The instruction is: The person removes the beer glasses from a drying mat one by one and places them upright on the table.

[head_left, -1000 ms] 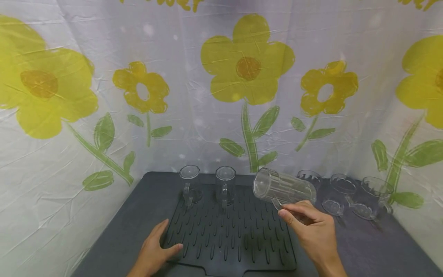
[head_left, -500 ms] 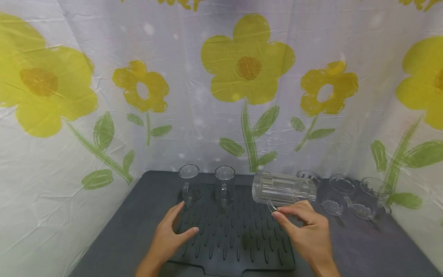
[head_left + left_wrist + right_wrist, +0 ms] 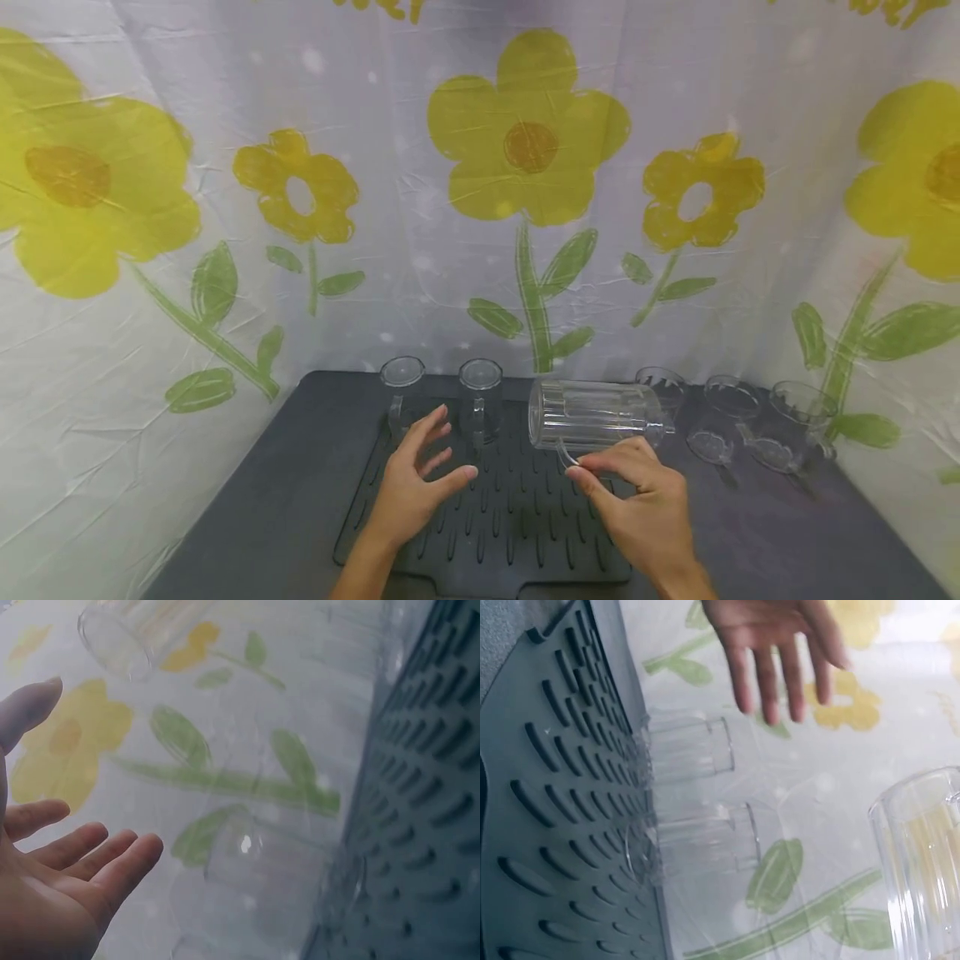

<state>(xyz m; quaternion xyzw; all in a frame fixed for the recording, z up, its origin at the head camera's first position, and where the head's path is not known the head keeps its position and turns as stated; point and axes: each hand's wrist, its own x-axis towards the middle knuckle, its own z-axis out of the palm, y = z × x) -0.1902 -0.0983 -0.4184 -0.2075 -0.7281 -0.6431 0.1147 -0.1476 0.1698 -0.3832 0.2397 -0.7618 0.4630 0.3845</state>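
Above the dark, ridged mat point(image 3: 543, 560), a transparent, ribbed, cylindrical mug point(image 3: 592, 412) is level, long axis crosswise, the right hand point(image 3: 643, 504) pinching its downward handle point(image 3: 566, 456); the left hand point(image 3: 414, 487) gapes wide.

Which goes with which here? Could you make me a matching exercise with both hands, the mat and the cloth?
1. left hand
2. mat
3. right hand
4. cloth

A. pinching a mug by its handle
B. printed with yellow flowers
C. holding nothing
D. dark, with raised ridges

Pairs: 1-C; 2-D; 3-A; 4-B
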